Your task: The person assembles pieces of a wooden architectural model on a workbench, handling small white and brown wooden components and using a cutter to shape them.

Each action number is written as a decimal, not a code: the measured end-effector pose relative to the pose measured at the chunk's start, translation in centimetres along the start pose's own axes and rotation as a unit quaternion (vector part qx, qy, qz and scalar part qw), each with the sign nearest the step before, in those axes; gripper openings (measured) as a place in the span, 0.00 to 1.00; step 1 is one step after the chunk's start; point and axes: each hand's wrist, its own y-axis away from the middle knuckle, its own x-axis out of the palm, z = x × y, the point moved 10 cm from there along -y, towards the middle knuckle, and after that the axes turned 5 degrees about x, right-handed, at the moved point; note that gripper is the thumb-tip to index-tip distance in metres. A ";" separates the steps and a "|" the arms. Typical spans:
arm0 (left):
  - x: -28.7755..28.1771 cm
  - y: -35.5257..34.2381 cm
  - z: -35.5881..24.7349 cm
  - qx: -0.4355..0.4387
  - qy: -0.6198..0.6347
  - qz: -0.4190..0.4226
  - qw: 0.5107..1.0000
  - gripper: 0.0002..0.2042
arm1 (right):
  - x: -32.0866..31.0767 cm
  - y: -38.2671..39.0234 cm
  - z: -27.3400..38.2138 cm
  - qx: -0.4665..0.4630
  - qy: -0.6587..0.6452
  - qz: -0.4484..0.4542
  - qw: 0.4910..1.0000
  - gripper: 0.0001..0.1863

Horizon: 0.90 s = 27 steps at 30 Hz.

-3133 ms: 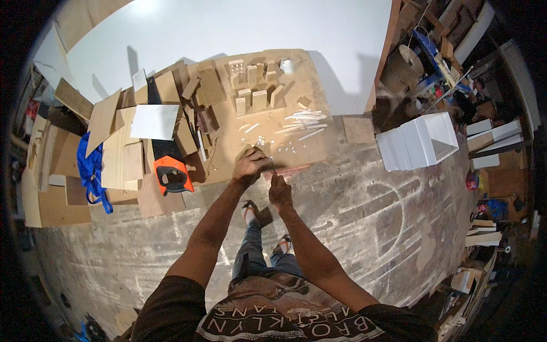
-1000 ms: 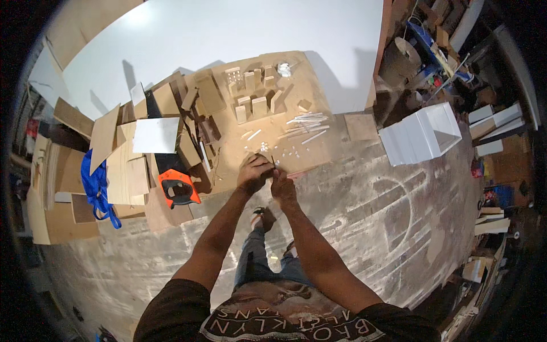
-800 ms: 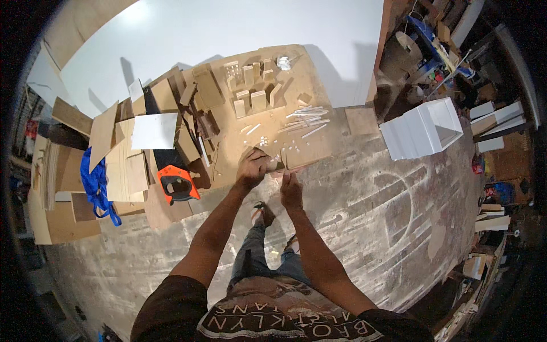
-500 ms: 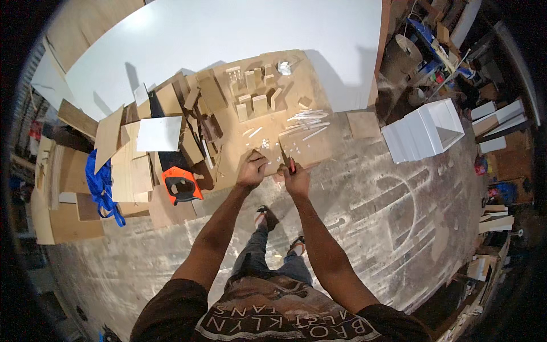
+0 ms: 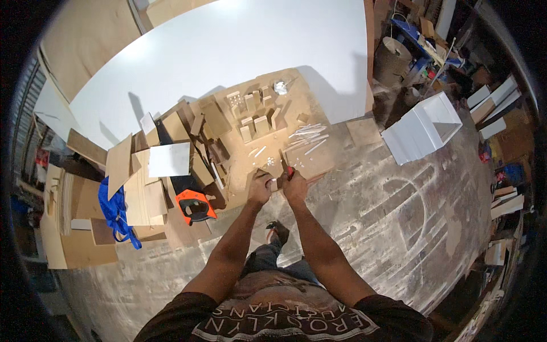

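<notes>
My left hand (image 5: 260, 187) is closed, its fingertips pinching a small pale piece (image 5: 273, 185) at the near edge of a wooden work board (image 5: 236, 194). Just to its right, my right hand (image 5: 295, 187) wraps round a red-handled tool (image 5: 290, 171) with a dark, narrow part pointing away from me. Its exact kind is too small to tell. Tiny white bits (image 5: 270, 162) lie on the board beyond my hands. Farther off are a bundle of thin white sticks (image 5: 308, 134) and several upright wooden blocks (image 5: 261, 123).
Left of the board, an orange-handled saw (image 5: 195, 207) lies among wood offcuts (image 5: 137, 188) and a white panel piece (image 5: 169, 159). A blue bag (image 5: 112, 210) hangs beside them. A white box-shaped unit (image 5: 413, 132) stands on the floor at right. A large white sheet (image 5: 228, 45) spreads behind.
My hands have drawn closer together, and the pale piece now shows between them. The whole view has shifted, so the board and saw sit lower in the picture.
</notes>
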 end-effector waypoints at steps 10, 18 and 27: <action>-0.2 0.5 -1.0 -0.001 -0.007 -0.003 1.000 0.08 | -2.1 -0.4 -0.9 -0.010 -0.045 -0.043 0.998 0.19; -1.0 0.7 -1.6 0.012 -0.036 -0.028 0.999 0.07 | -1.4 -2.2 -1.2 -0.138 -0.103 0.008 0.985 0.10; -0.5 0.2 -4.0 0.041 -0.077 -0.059 0.994 0.05 | 0.4 -2.5 1.6 -0.258 -0.068 0.077 0.961 0.07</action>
